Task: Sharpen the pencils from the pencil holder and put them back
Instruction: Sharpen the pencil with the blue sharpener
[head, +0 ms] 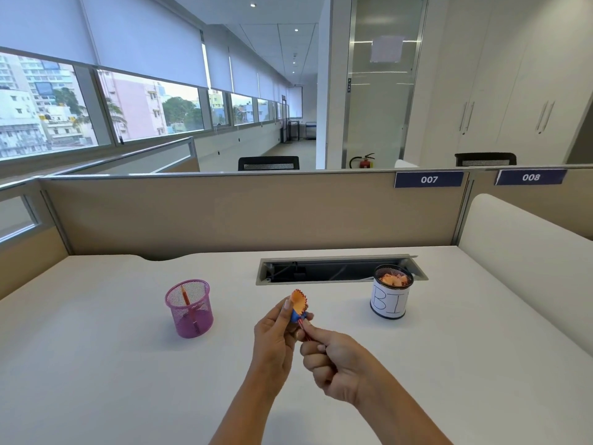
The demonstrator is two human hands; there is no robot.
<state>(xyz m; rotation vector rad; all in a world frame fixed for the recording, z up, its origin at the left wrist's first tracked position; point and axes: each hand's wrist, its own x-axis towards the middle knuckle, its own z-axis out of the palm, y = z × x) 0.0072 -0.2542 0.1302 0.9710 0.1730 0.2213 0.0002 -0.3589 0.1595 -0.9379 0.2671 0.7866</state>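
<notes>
My left hand (276, 332) grips a small blue sharpener (297, 316) above the middle of the white desk. A curl of orange shaving (299, 301) with a red edge stands up from it. My right hand (333, 361) pinches a red striped pencil (304, 327) whose tip is inside the sharpener; most of its shaft is hidden in my fist. To the left stands a pink mesh pencil holder (190, 308) with one red pencil (185, 295) leaning inside it.
A black mesh cup (390, 292) wrapped in a white label, holding orange shavings, stands at the right. Behind it an open cable tray (333, 271) is sunk into the white desk (128, 364). Beige partitions (250, 213) close the back; a white divider (526, 252) closes the right.
</notes>
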